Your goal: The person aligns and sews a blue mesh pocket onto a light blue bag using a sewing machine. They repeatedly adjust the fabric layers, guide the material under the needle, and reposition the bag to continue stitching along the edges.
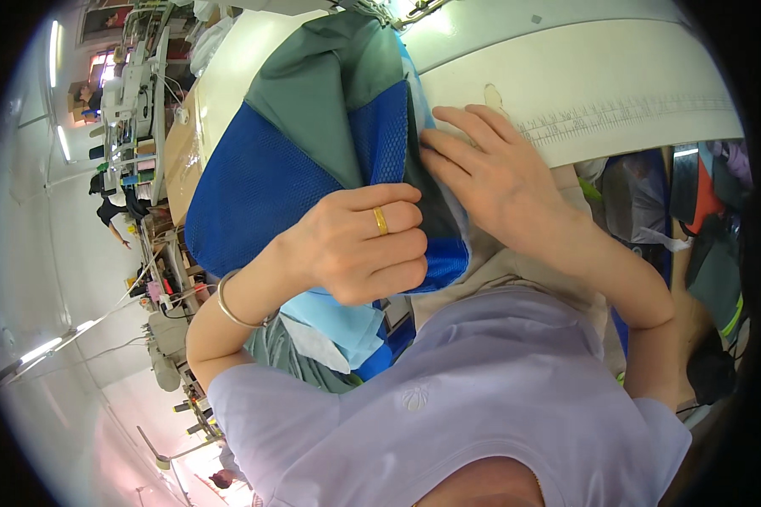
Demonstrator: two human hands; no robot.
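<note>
A sewn piece of green fabric (313,76) with bright blue mesh panels (254,186) lies bunched over the white tabletop's front edge. My left hand (351,245), wearing a gold ring, has its fingers curled shut on the piece's dark inner fold and blue lower edge. My right hand (499,177) rests at the piece's right side, fingers apart and slightly bent, their tips by a light blue strip; its thumb is hidden. A printed measuring scale (583,118) runs along the table to the right of that hand.
Metal machine parts (380,17) stand at the far side. Light blue fabric (330,329) hangs below my left arm; dark fabric pieces (710,270) hang at right. Along the left are sewing machines (139,101), a dark-clothed person (110,211) and ceiling lights.
</note>
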